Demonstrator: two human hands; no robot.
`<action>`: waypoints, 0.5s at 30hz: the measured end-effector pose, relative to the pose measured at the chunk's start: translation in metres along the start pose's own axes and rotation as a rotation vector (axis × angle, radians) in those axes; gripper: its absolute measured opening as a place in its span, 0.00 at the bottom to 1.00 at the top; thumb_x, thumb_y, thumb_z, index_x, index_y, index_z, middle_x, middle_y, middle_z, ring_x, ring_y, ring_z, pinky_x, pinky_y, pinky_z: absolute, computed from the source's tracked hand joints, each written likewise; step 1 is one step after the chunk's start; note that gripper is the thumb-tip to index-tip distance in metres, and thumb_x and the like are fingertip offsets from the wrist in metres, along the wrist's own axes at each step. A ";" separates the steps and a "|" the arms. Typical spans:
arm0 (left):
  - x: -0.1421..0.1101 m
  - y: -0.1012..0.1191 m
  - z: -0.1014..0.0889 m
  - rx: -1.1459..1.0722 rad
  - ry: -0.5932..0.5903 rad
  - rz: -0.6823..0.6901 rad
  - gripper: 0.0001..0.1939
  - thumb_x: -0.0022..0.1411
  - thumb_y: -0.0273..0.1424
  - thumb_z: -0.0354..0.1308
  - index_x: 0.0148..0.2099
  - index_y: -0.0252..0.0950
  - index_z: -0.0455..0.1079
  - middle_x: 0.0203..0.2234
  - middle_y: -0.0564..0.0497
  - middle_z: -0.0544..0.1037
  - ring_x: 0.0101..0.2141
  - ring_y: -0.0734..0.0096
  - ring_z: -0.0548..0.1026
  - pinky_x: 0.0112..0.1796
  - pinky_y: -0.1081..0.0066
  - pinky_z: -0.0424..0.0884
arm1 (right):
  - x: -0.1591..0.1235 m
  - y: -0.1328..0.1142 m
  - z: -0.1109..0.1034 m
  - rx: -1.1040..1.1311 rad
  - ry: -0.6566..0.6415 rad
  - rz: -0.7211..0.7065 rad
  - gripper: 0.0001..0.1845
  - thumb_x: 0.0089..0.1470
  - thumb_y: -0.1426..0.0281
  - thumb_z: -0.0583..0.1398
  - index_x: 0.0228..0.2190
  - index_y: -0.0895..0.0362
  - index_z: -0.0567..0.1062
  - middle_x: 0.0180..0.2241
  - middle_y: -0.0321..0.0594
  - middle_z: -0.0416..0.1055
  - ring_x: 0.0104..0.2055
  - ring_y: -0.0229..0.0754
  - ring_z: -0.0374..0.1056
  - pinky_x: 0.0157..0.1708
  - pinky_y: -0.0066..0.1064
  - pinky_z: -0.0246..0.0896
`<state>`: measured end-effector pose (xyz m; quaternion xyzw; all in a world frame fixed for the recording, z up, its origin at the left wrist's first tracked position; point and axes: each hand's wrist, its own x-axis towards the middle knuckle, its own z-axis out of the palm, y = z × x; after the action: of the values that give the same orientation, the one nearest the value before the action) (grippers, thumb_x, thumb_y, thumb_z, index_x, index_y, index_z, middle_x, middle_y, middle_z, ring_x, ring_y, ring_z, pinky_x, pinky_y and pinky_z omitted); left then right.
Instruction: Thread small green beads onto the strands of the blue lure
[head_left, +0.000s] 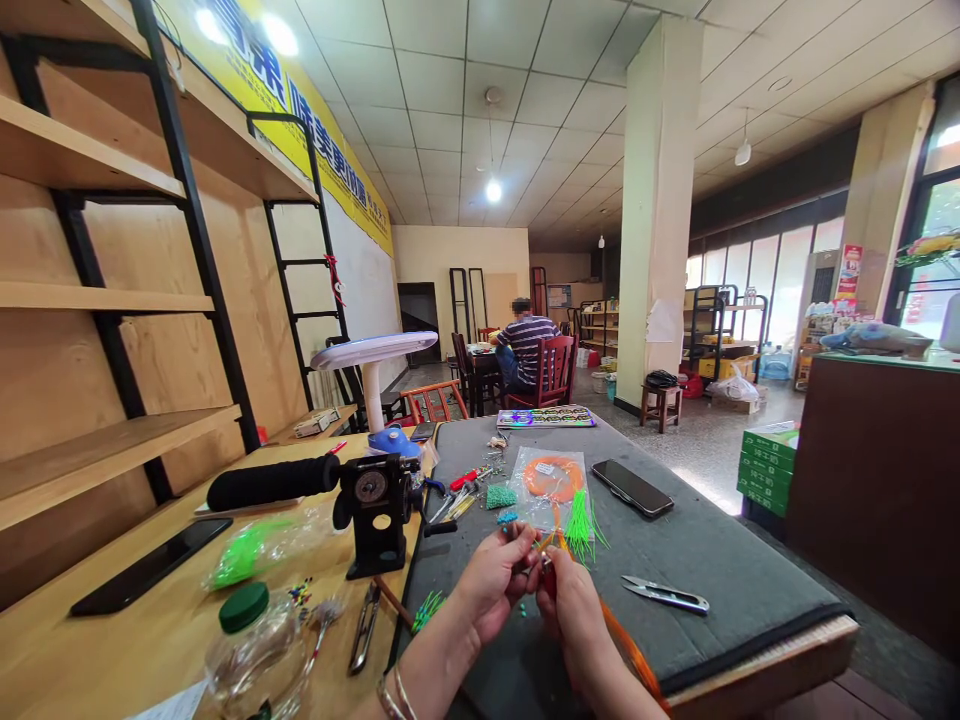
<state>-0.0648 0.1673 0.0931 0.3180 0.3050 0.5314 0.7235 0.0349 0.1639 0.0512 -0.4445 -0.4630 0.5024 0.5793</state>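
My left hand (486, 578) is closed in a pinch above the grey mat (517, 640); what its fingertips hold is too small to make out. Close beside it, almost touching, my right hand (574, 605) is closed around a small red object (549, 575), mostly hidden by the fingers. Orange line (628, 640) passes by my right hand and trails toward the lower right. Just beyond the fingers lie a bunch of bright green strands (580, 525) and a clear bag (529, 470) with a coil of orange line (555, 478). Small turquoise beads (501, 496) sit left of the bag.
Thread snips (666, 594) and a phone (634, 487) lie on the right. Left stand a black winding device (377, 515), a clear jar with green lid (244, 607), a dark flat device (154, 565) and a bag of green strands (247, 550). A person (529, 340) sits behind.
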 end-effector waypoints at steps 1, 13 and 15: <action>0.000 0.000 0.000 0.004 0.003 -0.002 0.14 0.48 0.30 0.69 0.29 0.32 0.65 0.18 0.57 0.67 0.18 0.84 0.65 0.21 0.82 0.62 | 0.001 0.000 0.000 0.012 -0.021 0.018 0.25 0.51 0.53 0.50 0.11 0.54 0.61 0.08 0.28 0.51 0.10 0.30 0.42 0.12 0.23 0.37; 0.000 0.001 0.000 0.015 -0.005 -0.011 0.13 0.49 0.30 0.68 0.29 0.32 0.65 0.17 0.57 0.66 0.17 0.83 0.65 0.20 0.83 0.61 | -0.003 -0.006 0.002 0.083 -0.076 0.097 0.25 0.52 0.54 0.48 0.11 0.54 0.61 0.08 0.27 0.49 0.12 0.30 0.40 0.13 0.23 0.34; 0.000 0.000 -0.001 0.013 0.006 -0.017 0.13 0.50 0.29 0.68 0.29 0.32 0.65 0.17 0.58 0.66 0.17 0.84 0.65 0.21 0.83 0.62 | -0.002 -0.006 0.002 0.086 -0.083 0.097 0.25 0.52 0.55 0.48 0.12 0.54 0.61 0.08 0.27 0.49 0.12 0.30 0.40 0.13 0.23 0.34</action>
<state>-0.0653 0.1679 0.0928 0.3184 0.3132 0.5242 0.7251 0.0341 0.1612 0.0567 -0.4198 -0.4426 0.5674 0.5531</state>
